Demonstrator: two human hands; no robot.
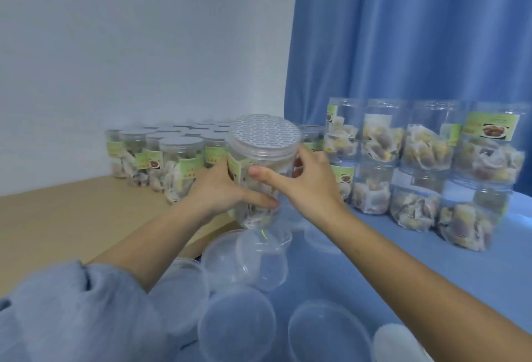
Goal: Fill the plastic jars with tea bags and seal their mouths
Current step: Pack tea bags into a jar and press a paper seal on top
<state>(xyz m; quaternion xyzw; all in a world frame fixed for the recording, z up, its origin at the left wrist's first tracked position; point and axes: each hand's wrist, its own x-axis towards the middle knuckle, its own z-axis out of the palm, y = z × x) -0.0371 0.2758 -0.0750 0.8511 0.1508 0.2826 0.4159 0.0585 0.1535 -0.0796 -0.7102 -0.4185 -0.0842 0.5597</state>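
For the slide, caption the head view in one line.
Both hands, left and right, hold a foil-sealed jar of tea bags above loose clear lids, between rows of filled jars.

Held jar (260, 171): clear plastic; mouth seal (266, 132) silver-white with fine grid of small grey marks; label (236, 167) light green with red-brown picture. Tea bags (426, 150) in stacked jars: off-white paper, yellow and brown contents showing through. Loose lids (244, 261): translucent, colourless. Curtain (417, 30): plain mid blue. Cloth (431, 261) under jars: pale blue. Tabletop (72, 217): light tan. Wall (144, 30): white. Sleeve (72, 318): grey-blue.
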